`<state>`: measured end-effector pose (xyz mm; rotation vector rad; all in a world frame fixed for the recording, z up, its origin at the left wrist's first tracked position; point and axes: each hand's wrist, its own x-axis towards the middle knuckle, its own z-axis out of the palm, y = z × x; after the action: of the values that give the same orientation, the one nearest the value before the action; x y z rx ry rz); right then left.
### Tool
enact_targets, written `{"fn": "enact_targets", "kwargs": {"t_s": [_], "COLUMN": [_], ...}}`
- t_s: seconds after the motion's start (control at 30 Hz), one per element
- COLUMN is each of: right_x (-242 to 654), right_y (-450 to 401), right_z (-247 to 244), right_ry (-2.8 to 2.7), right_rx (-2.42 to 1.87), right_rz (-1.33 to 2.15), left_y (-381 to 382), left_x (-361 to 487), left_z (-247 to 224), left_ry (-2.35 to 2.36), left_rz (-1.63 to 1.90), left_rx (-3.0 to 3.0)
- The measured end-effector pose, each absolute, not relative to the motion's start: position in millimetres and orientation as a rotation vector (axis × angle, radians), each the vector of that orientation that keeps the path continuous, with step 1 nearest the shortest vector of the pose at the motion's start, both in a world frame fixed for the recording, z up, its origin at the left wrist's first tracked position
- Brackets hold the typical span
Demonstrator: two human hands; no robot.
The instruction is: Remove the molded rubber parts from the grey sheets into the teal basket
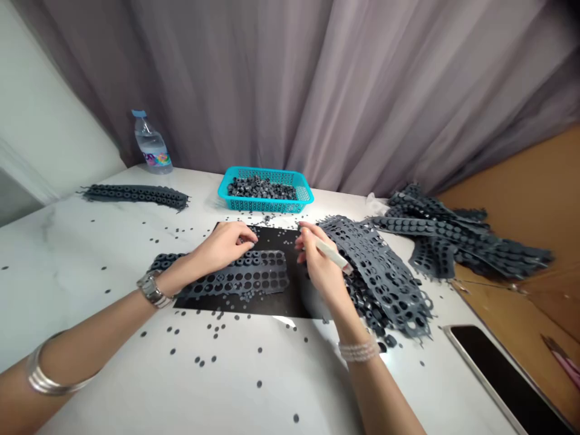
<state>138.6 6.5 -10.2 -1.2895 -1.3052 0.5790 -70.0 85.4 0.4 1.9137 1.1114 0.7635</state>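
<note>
My left hand (224, 246) is above a dark grey rubber sheet (254, 282) with rows of round holes and raised rings. Its thumb and fingers are curled together, and whatever may be between them is hidden. A slim white-handled tool (332, 254) lies in my right hand (321, 263), gripped like a pen; I cannot make out its working end. The perforated sheet rests on a black mat (265, 307). Right of my right hand lies a heap of hole-punched rubber sheets (380, 266) with loose black ring pieces (369, 308) under it.
A turquoise basket (267, 205) of small black parts stands at the back. Behind on the left are a water bottle (154, 148) and a rubber strip (136, 194). More strips (453, 229) pile at the right, near a phone (502, 374). Small black discs (259, 384) dot the white table.
</note>
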Motion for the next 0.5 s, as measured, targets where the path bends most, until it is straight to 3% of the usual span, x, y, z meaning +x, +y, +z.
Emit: {"fn": "enact_targets", "kwargs": {"t_s": [0.13, 0.5], "right_x": [120, 108], "right_y": [16, 35], "right_z": [-33, -53], "right_ry": [-1.191, -1.415], "right_rx": [-1.243, -1.307], "right_rz": [0.871, 0.762], "left_y": [80, 97], "left_x": [-62, -55], "left_z": [-11, -20], "left_ry": [1.067, 1.018], "left_rz": [0.645, 0.397], "left_rx": [2.162, 2.408]}}
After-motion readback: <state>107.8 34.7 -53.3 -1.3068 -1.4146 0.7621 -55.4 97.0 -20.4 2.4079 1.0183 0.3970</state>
